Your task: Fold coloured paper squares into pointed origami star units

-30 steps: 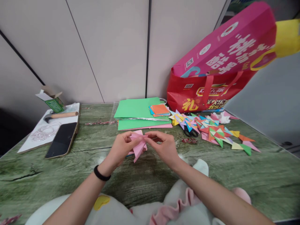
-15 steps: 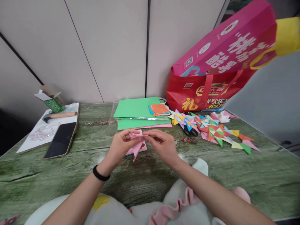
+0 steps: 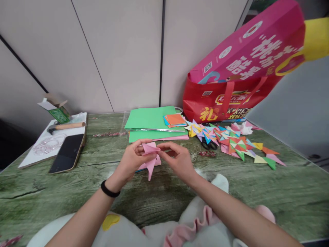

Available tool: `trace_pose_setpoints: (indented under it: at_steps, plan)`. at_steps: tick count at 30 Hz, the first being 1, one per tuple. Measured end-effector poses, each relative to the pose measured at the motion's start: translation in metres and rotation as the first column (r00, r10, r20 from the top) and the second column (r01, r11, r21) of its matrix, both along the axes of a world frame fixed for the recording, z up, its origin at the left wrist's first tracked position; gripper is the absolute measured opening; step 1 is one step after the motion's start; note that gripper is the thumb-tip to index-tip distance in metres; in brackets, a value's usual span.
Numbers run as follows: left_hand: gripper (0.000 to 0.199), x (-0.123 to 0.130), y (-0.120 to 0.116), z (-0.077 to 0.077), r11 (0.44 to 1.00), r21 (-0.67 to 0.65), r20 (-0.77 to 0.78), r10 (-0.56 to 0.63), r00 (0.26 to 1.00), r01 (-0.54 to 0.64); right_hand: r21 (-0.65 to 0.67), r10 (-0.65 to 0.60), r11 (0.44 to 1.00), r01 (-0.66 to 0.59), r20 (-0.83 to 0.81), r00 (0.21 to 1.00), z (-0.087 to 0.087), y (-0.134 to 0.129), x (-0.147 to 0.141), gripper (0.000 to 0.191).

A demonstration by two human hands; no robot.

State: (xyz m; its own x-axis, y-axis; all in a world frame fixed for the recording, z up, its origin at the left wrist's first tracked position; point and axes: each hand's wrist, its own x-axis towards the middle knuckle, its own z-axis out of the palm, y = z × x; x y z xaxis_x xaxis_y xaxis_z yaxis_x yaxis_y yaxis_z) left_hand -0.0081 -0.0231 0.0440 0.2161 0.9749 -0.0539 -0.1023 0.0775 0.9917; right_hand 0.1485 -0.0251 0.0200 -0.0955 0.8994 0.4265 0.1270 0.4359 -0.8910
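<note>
A folded pink origami paper (image 3: pixel 151 166) is held up between my two hands, one pointed end hanging down. My left hand (image 3: pixel 132 157) pinches it from the left, thumb in front and fingers behind. My right hand (image 3: pixel 178 157) has its thumb and forefinger closed on the paper's right tip. Beneath the hands lies a small stack of pink paper squares (image 3: pixel 158 161), partly hidden, with a blue edge showing below. Larger green paper sheets (image 3: pixel 146 118) lie beyond, topped by a small pile of orange and blue squares (image 3: pixel 175 119).
Folded multicoloured paper pieces (image 3: pixel 236 142) spread to the right, with black scissors (image 3: pixel 209 144) partly under them. A red gift bag (image 3: pixel 205 97) stands behind. On the left are a phone (image 3: pixel 67 152), a hammer (image 3: pixel 69 126), a small green box (image 3: pixel 59 113) and a white board (image 3: pixel 28 154).
The pink paper has turned slightly in my fingers; its lower point hangs more upright and its upper flap shows wider. Both hands stay in nearly the same place.
</note>
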Motion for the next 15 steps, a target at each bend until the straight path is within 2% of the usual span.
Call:
trace_pose_setpoints:
  at_steps: [3,6,11,15]
  plan:
    - [0.061,0.0007,0.0,0.0003,0.999,0.024,-0.013,0.023,1.0,-0.022,-0.025,0.045,0.999,-0.045,-0.026,0.999,-0.0008,0.0012,-0.0006,0.011]
    - [0.07,0.001,0.0004,0.0011,0.997,0.057,-0.025,0.046,0.999,-0.045,-0.107,0.107,0.987,-0.121,-0.129,0.986,-0.0003,0.0024,-0.0017,0.01]
    - [0.051,0.0006,0.0012,0.0004,0.988,0.142,-0.077,0.077,0.994,-0.065,-0.263,0.164,0.933,-0.246,-0.299,0.94,0.0034,0.0038,-0.0016,0.014]
    - [0.039,0.0003,0.0013,-0.001,0.972,0.228,-0.135,0.085,0.987,-0.053,-0.364,0.232,0.85,-0.381,-0.392,0.89,0.004,0.0044,-0.001,0.029]
